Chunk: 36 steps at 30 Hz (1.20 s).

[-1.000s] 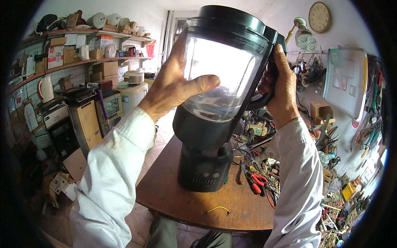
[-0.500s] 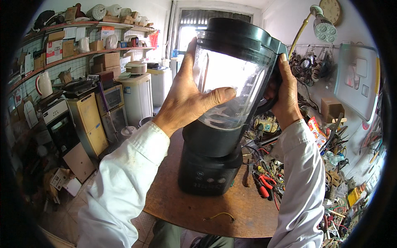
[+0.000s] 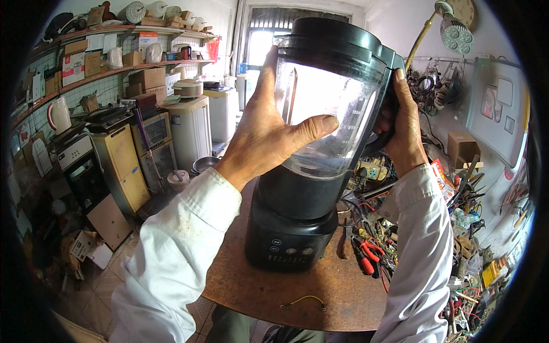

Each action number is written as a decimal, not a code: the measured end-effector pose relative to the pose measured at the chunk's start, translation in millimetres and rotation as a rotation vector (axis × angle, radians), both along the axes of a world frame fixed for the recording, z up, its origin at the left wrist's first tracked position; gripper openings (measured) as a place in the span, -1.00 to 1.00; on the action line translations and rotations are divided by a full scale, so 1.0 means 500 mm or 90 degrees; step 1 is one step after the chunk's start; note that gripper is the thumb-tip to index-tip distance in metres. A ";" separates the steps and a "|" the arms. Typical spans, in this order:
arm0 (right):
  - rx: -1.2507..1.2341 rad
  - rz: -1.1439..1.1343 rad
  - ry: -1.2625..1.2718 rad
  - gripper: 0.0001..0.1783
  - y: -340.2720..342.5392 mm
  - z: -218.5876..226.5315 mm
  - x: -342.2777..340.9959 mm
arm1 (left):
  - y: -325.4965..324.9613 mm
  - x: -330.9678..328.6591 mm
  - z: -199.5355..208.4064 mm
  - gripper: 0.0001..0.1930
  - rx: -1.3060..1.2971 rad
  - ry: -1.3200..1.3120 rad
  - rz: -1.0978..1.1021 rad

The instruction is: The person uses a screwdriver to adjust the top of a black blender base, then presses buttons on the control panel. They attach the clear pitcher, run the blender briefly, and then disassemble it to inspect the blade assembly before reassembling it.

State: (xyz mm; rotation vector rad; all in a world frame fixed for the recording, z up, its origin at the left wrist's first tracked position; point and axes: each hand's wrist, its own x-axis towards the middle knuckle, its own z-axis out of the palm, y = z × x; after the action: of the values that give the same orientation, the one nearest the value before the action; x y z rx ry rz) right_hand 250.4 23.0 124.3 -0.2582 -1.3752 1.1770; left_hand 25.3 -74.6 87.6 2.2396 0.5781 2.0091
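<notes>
A black blender base [image 3: 291, 243] with buttons on its front stands on the wooden table. On top of it is a clear blender jar [image 3: 323, 146] with a black collar and black lid [image 3: 337, 43], leaning slightly in view. My left hand [image 3: 274, 134] clasps the jar's left side, its thumb lying across the clear wall and the other fingers partly hidden behind. Wrapped around the black handle [image 3: 377, 143] on the right is my right hand [image 3: 406, 126], thumb up near the lid. The inside of the jar looks bright from the window behind.
A short yellow wire [image 3: 306, 298] lies at the front of the wooden table [image 3: 246, 286]. Red-handled pliers [image 3: 369, 257] and heaped cables and tools crowd the right side. Shelves [image 3: 114, 74] with boxes line the left wall. A lamp [image 3: 454, 34] hangs at upper right.
The jar's upper part and both hands have shifted slightly to the right in view. Both hands keep their hold, and the base stays on the table.
</notes>
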 end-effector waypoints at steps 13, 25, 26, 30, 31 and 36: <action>0.034 0.002 -0.052 -0.45 -0.001 0.013 -0.016 | 0.009 -0.025 -0.023 0.16 -0.014 -0.032 -0.011; 0.041 0.012 -0.080 -0.44 0.023 0.005 -0.018 | 0.010 -0.019 -0.021 0.13 -0.028 -0.033 -0.018; 0.026 0.039 -0.074 -0.44 0.037 -0.002 -0.020 | 0.011 -0.017 -0.023 0.13 -0.022 -0.035 -0.013; 0.008 0.067 -0.051 -0.43 0.043 -0.009 0.000 | 0.006 0.003 -0.012 0.15 -0.011 -0.002 0.059; 0.013 0.049 -0.054 -0.43 0.041 -0.009 0.004 | 0.006 0.006 -0.014 0.15 -0.008 -0.013 0.046; 0.033 0.064 -0.067 -0.42 0.047 -0.014 -0.005 | -0.005 0.002 -0.019 0.16 -0.030 -0.021 0.045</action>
State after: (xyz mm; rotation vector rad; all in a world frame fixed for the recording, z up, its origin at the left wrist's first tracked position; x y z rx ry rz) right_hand 247.9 46.7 117.6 -0.2186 -1.5234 1.2240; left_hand 26.4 -77.0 78.1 2.1848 0.7036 2.0380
